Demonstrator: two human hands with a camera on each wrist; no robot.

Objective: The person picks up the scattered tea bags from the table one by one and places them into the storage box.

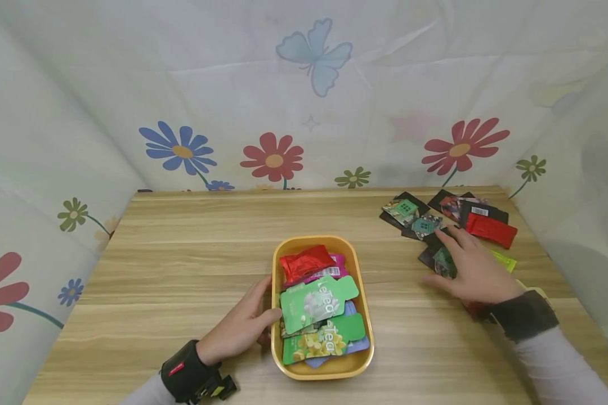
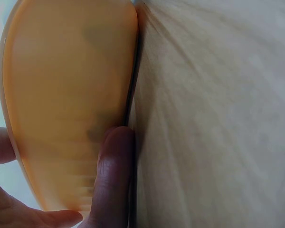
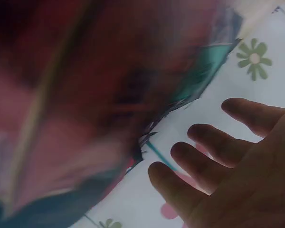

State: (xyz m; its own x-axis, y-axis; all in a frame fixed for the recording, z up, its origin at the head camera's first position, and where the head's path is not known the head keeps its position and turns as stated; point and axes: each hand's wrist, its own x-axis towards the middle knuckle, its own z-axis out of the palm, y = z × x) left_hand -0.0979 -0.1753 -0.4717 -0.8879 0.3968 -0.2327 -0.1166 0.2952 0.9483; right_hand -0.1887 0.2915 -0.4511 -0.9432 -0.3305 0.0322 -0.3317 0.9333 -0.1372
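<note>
My left hand (image 1: 240, 332) grips the left side of a yellow plastic tray (image 1: 363, 332), thumb at the rim and fingers along the outer wall. In the left wrist view the tray's wall (image 2: 71, 85) stands close beside a finger (image 2: 116, 171). Inside lie green tea packets (image 1: 304, 306) marked "LeTea", a red packet (image 1: 306, 263), a magenta one and a blue one. At the right, my right hand (image 1: 478, 273) hovers over the scattered packets with fingers spread, holding nothing. Nearest its fingertips is a black packet with a teal label (image 1: 425, 225); another dark packet (image 1: 441, 261) shows under the hand.
Several dark sachets (image 1: 402, 209) overlap at the back right of the wooden table (image 1: 197, 242). A red packet (image 1: 491, 229) lies beside them, and a yellow-green packet (image 1: 504, 260) sticks out past the right hand. A flower-printed curtain (image 1: 354, 129) surrounds the table's back and sides.
</note>
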